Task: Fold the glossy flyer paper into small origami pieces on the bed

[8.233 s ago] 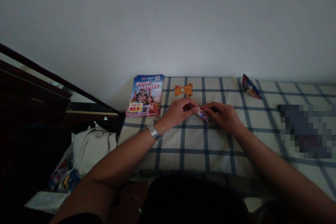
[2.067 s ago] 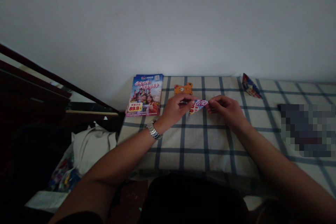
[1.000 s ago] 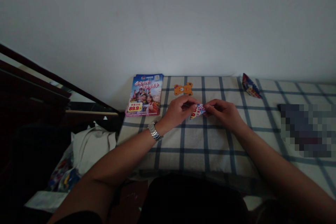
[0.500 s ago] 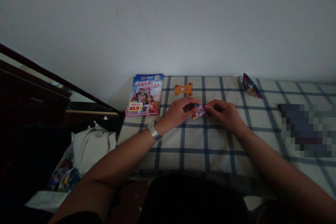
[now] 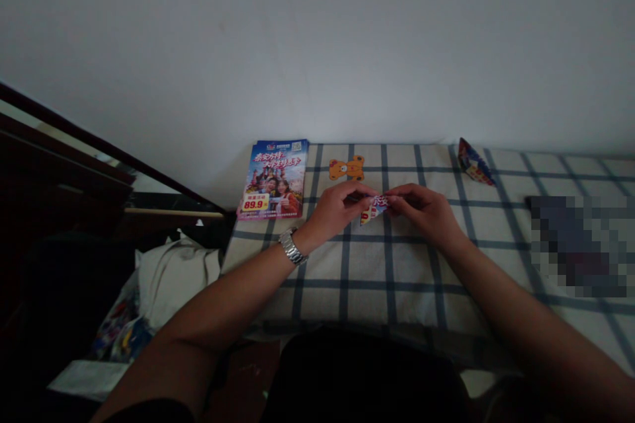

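Observation:
A small folded paper leaflet [image 5: 373, 209], printed in blue, red and yellow, is pinched between both hands above the checked cloth. My left hand [image 5: 342, 206], with a metal watch at the wrist, closes thumb and fingers on its left upper edge. From the other side, my right hand [image 5: 419, 208] grips its right upper corner. The paper's pointed lower end shows below the fingers; its upper part is hidden by them. Left of my hands lies a stack of printed leaflets [image 5: 274, 178]. A folded paper piece [image 5: 475, 164] with similar print stands at the back right.
A brown bear picture [image 5: 346, 168] is on the checked cloth [image 5: 364, 304] just behind my left hand. A dark flat object [image 5: 570, 238], partly pixelated, lies at the right. White bags [image 5: 173, 277] sit low at the left, beside a dark wooden frame [image 5: 99, 145]. A wall rises behind.
The folded leaflet has turned slightly between my fingers, and more of its printed face shows now. Both hands stay in nearly the same place, still pinching it.

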Demonstrator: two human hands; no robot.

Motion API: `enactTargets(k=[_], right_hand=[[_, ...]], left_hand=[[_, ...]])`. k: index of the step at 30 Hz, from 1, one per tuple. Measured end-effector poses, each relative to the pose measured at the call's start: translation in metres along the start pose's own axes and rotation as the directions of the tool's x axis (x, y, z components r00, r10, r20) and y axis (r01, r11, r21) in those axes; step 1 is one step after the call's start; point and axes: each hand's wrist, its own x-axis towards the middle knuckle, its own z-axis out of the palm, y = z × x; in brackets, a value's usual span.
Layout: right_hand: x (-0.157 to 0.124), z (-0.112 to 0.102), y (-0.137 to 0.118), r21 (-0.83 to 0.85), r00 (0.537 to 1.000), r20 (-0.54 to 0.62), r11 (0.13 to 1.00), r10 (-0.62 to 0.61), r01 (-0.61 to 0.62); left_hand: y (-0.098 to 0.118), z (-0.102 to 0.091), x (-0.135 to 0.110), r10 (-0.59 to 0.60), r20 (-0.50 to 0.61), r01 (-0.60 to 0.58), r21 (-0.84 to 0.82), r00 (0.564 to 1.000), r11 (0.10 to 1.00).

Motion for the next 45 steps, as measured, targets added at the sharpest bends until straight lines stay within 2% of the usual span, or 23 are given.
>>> enactTargets(k=[23, 31, 39, 45], right_hand=[[0.001, -0.002, -0.006, -0.001, 0.998, -0.058, 1.0, 0.024, -0.024], [0.002, -0.002, -0.003, 0.099, 0.997, -0.021, 0.992, 0.078, -0.076], [0.0, -0.005, -0.011, -0.132, 1.0, 0.0, 0.991, -0.002, 0.002], [-0.001, -0.004, -0.014, -0.11, 1.0, 0.027, 0.994, -0.005, 0.008]], left_hand=[[-0.004, -0.004, 0.001, -0.031, 0.029, 0.031, -0.025, 0.999, 0.999], [-0.004, -0.006, 0.001, -0.023, -0.012, 0.023, -0.001, 1.0, 1.0], [-0.003, -0.005, 0.0, -0.021, -0.013, 0.021, 0.011, 1.0, 1.0], [0.0, -0.006, 0.001, -0.005, -0.02, 0.005, 0.023, 1.0, 1.0]])
